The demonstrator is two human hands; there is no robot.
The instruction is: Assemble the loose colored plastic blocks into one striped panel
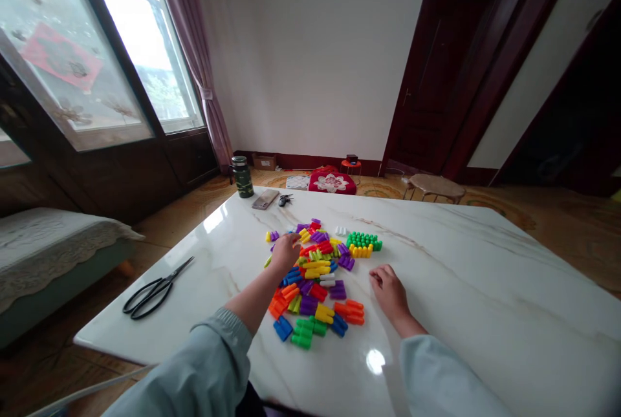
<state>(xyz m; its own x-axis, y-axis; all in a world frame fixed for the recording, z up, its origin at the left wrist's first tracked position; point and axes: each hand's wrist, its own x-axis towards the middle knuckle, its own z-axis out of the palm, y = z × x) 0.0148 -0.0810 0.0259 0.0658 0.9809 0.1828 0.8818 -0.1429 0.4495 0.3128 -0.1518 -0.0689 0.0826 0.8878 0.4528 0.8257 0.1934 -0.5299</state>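
mid-frame, green plastic blocks (363, 240) are standing grouped, multicoloured blocks (317, 269) lying loose; left hand (286, 251) and right hand (388, 288) are hiding their grips.

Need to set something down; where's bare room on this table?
Bare: the stretch right of the right hand, and between the scissors and left forearm. Crowded: the middle, with colored blocks by the left hand, and the far-left corner, with bottle, phone and keys.

Multicoloured plastic building blocks (317, 272), loosely heaped on white marbled desk (466, 288), with green knobbed plastic blocks (363, 240) standing in rows behind yellow knobbed plastic blocks (361, 251).
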